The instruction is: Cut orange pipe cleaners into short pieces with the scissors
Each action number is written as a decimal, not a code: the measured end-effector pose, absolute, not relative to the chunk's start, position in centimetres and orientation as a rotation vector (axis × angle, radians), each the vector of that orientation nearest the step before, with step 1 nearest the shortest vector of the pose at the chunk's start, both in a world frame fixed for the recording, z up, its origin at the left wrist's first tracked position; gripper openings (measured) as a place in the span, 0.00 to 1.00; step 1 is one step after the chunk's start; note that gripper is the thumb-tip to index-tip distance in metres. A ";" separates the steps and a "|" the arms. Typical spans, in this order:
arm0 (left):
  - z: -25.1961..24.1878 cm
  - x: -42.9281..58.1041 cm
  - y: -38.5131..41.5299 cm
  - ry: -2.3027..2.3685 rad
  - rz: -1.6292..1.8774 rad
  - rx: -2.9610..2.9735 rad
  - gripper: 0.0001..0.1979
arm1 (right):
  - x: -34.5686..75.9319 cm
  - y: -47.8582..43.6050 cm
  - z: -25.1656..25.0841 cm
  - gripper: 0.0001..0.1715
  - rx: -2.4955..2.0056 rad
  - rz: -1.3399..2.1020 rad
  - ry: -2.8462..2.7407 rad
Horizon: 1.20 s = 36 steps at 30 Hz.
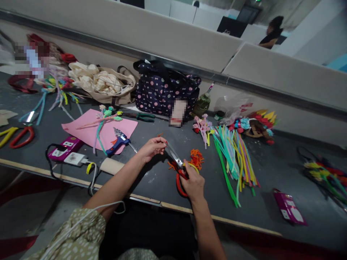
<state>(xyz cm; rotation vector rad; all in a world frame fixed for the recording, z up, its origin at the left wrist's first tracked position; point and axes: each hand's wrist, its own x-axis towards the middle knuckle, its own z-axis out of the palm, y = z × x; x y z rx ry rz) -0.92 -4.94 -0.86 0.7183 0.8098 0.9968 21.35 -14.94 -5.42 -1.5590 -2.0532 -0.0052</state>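
- Scissors (177, 161) with red and yellow handles are held above the counter (151, 182), near its front edge; blades are directed toward the left hand.
- Handles are gripped by the right hand (193, 181), its fingers curled around them.
- Left hand (152, 149) is raised at the blade tips, thumb and fingers drawn close together; a small red spot (166, 143) is seen there, but whether it is gripped cannot be told.
- Orange clippings (197, 159) are heaped just beyond the right hand.
- To the right, a bundle of pipe cleaners (235, 155) in green, yellow, pink and pale blue is spread; pink pipe-cleaner flowers (202, 127) are laid near its far end.
- To the left, a blue glue gun (118, 142) is rested partly on a pink sheet (81, 124), with a cardboard tube (111, 166) nearer the edge.
- Green-handled pliers (145, 116) are placed behind, before a dark polka-dot bag (159, 94).
- A beige bag (127, 86) stuffed with cream cloth (104, 82) is set left of it.
- Beyond the partition (189, 39), a person (272, 34) is seen.
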 end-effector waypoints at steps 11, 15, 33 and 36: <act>-1.0 -0.9 -4.9 0.831 1.005 0.739 0.14 | 21.3 -14.9 -5.5 0.25 -1.551 -0.063 -2.066; -1.0 -0.9 -4.9 0.835 1.004 0.735 0.14 | 21.3 -14.9 -5.5 0.25 -1.547 -0.032 -2.057; -1.3 -1.0 -4.7 0.862 0.977 0.757 0.13 | 21.6 -14.8 -5.9 0.25 -1.560 -0.003 -2.044; -1.2 -1.2 -4.5 0.899 1.021 0.685 0.11 | 21.7 -14.8 -5.8 0.26 -1.603 -0.061 -2.009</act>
